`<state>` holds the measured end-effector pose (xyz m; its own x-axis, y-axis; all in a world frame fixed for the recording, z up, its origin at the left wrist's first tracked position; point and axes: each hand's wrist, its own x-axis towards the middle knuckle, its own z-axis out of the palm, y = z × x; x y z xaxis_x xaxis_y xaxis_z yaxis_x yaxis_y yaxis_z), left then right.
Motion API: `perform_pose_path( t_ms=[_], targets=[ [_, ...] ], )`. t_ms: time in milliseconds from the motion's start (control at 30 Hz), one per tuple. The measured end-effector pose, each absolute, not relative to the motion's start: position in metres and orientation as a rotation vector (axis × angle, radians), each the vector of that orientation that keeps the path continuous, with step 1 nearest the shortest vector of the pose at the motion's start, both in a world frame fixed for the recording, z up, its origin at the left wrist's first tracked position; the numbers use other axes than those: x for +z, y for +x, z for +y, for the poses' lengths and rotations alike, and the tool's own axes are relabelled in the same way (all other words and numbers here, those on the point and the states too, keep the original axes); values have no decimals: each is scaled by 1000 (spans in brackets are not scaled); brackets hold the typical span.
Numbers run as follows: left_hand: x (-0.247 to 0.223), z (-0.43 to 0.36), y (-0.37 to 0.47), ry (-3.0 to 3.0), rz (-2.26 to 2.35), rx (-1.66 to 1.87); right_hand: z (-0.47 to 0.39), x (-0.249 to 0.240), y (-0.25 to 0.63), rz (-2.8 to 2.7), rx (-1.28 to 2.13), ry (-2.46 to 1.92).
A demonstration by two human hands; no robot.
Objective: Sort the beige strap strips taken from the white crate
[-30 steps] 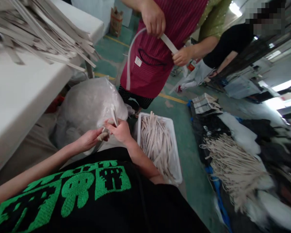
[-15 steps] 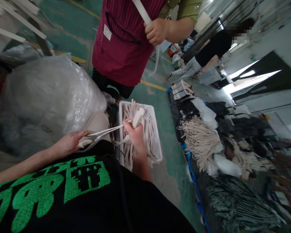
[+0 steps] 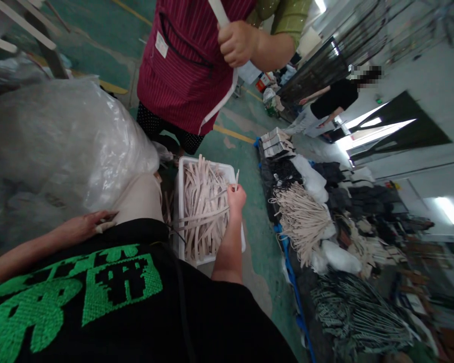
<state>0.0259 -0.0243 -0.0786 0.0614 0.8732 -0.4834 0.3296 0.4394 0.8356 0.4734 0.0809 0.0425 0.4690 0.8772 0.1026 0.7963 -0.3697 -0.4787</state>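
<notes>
Beige flat straps (image 3: pixel 202 201) lie in a loose heap inside a white plastic crate (image 3: pixel 181 212) on the floor. Over the crate's right side, my right hand (image 3: pixel 236 196) is closed on a pale strap whose end sticks up past the fingers. Some strap runs across the heap toward my lap. My left hand (image 3: pixel 93 224) rests at my left thigh, fingers closed round a small pale end of something, perhaps strap; most of it is hidden.
Facing me stands a person in a maroon apron (image 3: pixel 185 65), a white strip in one hand. Left is a large clear plastic bag (image 3: pixel 68 136). Bundled beige cords (image 3: pixel 304 217) and dark green cords (image 3: pixel 363 312) lie right. Farther back, another person in black.
My right hand has moved right, away from my left hand, and the strap ends between them have separated. My left hand has drawn back left. The far person has shifted.
</notes>
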Motion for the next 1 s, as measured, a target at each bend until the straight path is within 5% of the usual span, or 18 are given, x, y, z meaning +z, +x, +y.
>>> perform_pose_path(
  t_ms=[400, 1000],
  targets=[
    [-98, -25, 14, 1495, 1476, -11, 90, 24, 492, -1312, 290, -2635],
    [-127, -23, 10, 1420, 1516, 59, 87, 26, 506, -1126, 357, -2714]
  ],
)
